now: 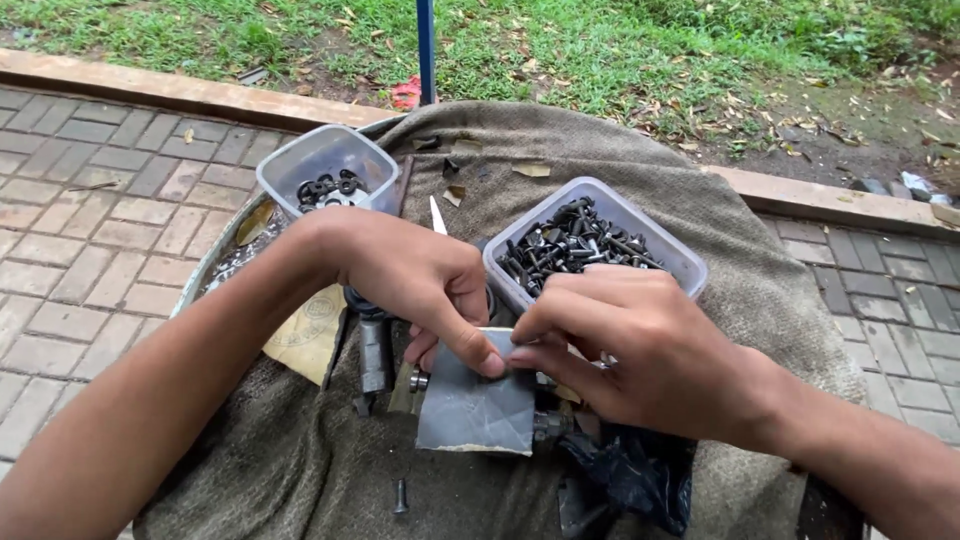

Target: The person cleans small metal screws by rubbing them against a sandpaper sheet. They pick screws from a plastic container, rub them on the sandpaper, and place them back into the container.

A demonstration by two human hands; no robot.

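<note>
left tub (327, 163): black washers | right tub (596, 240): dark bolts | left hand (415, 275), right hand (625, 335): both pinching grey sheet (475, 405)

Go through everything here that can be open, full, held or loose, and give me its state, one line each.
Left hand: fingers pressing the grey sheet, thumb on top.
Right hand: fingers pinching the sheet's upper edge.
Grey sheet: flat, held over metal parts.
Bolt tub: open, no lid, roughly half full of dark bolts.
Washer tub: open, few black rings at the bottom.
Loose bolt: lying alone on the cloth.
</note>
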